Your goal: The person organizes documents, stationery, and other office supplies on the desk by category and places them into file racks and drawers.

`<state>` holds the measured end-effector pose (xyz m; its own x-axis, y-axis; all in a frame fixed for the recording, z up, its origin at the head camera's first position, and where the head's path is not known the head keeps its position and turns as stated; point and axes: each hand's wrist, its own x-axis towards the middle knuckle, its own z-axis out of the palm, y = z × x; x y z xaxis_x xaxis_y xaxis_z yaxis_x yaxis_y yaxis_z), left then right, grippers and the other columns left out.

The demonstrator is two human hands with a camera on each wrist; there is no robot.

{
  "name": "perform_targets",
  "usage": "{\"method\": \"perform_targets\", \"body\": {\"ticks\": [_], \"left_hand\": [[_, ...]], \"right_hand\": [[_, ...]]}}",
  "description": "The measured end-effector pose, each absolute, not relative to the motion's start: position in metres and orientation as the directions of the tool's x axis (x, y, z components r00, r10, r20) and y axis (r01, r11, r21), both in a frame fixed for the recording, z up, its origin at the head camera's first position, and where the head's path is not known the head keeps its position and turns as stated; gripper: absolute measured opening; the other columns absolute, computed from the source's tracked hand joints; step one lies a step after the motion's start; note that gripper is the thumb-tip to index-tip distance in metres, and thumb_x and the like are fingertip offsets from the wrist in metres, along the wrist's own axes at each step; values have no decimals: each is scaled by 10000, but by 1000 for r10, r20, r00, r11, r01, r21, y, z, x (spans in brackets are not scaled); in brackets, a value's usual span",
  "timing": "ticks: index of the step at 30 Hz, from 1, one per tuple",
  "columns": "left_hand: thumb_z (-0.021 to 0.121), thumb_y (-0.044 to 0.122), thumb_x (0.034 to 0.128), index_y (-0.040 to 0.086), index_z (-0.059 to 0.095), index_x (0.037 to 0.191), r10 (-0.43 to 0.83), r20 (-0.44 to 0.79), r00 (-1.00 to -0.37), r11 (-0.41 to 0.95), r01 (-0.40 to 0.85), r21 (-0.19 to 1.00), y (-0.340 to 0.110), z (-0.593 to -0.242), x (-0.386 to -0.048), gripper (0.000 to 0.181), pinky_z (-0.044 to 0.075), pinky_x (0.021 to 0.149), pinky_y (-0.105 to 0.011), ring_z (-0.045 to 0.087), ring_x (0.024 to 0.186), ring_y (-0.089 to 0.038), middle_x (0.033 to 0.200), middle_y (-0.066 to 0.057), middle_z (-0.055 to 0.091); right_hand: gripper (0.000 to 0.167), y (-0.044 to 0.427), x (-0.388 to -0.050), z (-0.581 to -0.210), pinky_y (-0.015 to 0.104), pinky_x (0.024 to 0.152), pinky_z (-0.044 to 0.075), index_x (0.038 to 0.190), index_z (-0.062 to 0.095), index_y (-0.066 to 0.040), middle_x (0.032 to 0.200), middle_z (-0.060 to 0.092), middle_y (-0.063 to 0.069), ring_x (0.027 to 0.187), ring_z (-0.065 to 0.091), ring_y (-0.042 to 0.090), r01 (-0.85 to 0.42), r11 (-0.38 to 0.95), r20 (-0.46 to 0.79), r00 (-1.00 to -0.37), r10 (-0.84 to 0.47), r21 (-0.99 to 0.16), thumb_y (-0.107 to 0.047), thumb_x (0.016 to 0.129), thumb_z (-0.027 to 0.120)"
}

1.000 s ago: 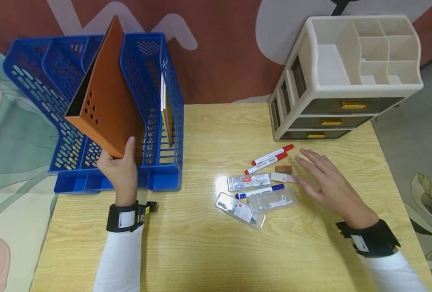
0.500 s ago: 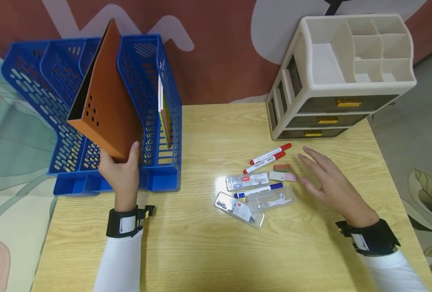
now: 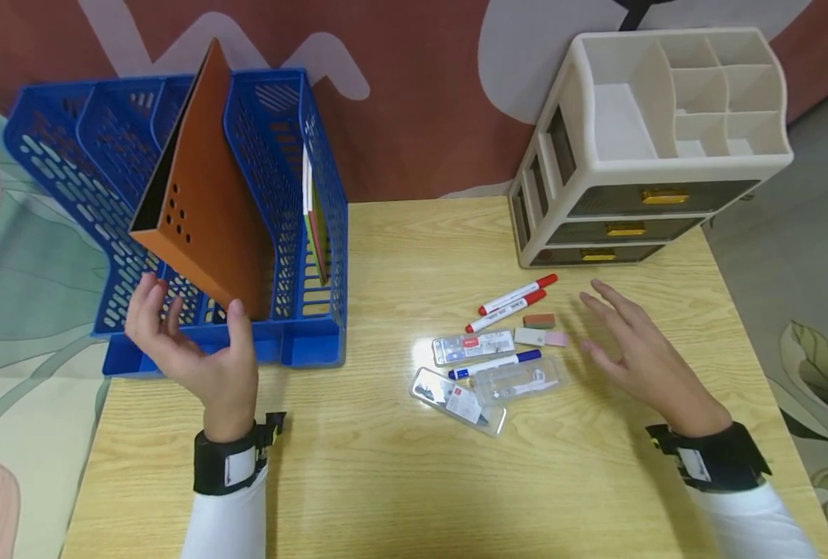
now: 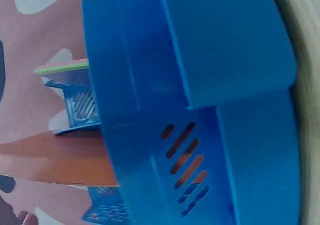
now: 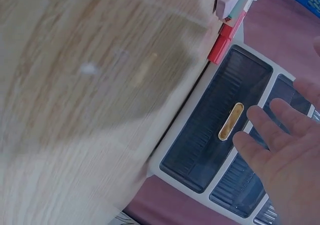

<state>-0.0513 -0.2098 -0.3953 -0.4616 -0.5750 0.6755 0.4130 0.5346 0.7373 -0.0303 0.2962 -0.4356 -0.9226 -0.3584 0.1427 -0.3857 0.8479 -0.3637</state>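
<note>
Binder (image 3: 221, 233), orange, stands in a slot of the blue rack (image 3: 314, 343) at worktop's (image 3: 386, 481) far L corner, spine side twd person. L hand (image 3: 207, 365) just in front of it, by rack's nr edge; fingers & thumb apart, clamped on nothing; can't tell if thumb tip touches binder. Thin booklets (image 3: 314, 217) in rack's rightmost slot. R hand (image 3: 641, 369) over worktop nr its R edge, fingers apart, grip empty. Just L of it: 2 red markers (image 3: 506, 310), eraser blocks (image 3: 529, 336), blue marker (image 3: 494, 365), 3 clear cases (image 3: 475, 348). White drawer unit (image 3: 655, 159) w/ gold handles (image 3: 664, 197), far R corner.
</note>
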Motion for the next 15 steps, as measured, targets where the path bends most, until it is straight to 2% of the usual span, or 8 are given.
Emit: {"method": "perform_targets", "body": {"ticks": [3,7,11,15], "left_hand": [[782,202,809,-58,513,1164,-563,734,-379,606,415,679,-208,-395,-47,516,403,1063,-370,444,1312,-336,1362,-151,510],[769,311,838,-17,537,1102,-522,788,-326,683,394,615,-205,-395,-39,481,389,981,-334,450,1244,-360,1282,-150,535],[739,365,874,13,573,1095,-433,852,-294,760,390,520,-198,-394,-35,447,374,1023,-408,471,1196,-391,1241,-170,559],[716,380,885,46,622,1113,-321,907,-271,824,391,409,-190,-394,-36,416,316,1049,-484,491,1150,-368,1254,-147,595]], "right_hand": [[799,297,-32,-433,711,1062,406,1581,416,-119,1670,321,172,1417,410,509,-369,851,146,-929,-339,-373,-103,871,780],[773,299,-36,-430,696,1109,374,1571,425,-95,1658,331,190,1433,393,508,-352,843,171,-936,-308,-407,-88,878,766],[750,301,-41,-426,676,1138,359,1570,425,-82,1642,349,209,1461,374,482,-344,831,203,-938,-281,-438,-93,891,741],[723,300,-46,-425,638,1152,363,1564,427,-63,1641,359,191,1464,390,455,-344,815,239,-936,-259,-467,-94,904,720]]}}
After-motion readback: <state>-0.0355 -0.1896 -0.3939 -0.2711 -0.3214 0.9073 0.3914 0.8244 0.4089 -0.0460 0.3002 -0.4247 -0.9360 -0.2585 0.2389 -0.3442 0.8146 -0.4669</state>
